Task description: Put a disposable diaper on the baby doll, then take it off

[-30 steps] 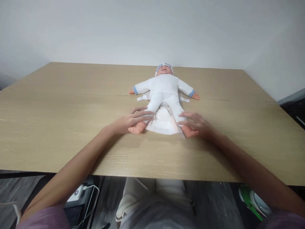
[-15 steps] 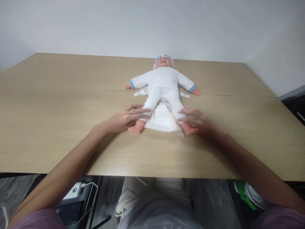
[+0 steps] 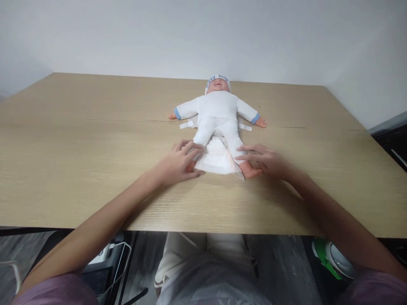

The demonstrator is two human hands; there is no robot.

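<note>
Clothes: purple sleeves [image 3: 60, 290] and pale trousers [image 3: 186, 256], on the foot side of the doll [image 3: 218, 103].
Floor [image 3: 280, 271]: dark, streaked grey, lower than the doll and on its foot side.
Down below: a white cable [image 3: 129, 258] to the left of the doll and a green-and-white round item [image 3: 330, 258] to the right, both well apart from it.
Worktop [image 3: 95, 169]: pale wood grain with a soft sheen, broad around the doll; a thin seam crosses it about level with the doll's hands.
Left hand [image 3: 179, 163]: about the doll's foot on that side, thumb and fingers apart; whether they grip, I can't tell.
Right hand [image 3: 265, 161]: fingers stretched out and loosely parted, their tips at the doll's other shin.
Diaper [image 3: 217, 163]: white, spread between the doll's legs, pale tabs [image 3: 187, 124] sticking out beside its hips.
Doll's look: on its back on the worktop, white suit, blue cuffs, bare feet, limbs spread, lettered white cap [image 3: 218, 78].
Wall [image 3: 143, 38]: plain pale grey, beyond the doll's head.
</note>
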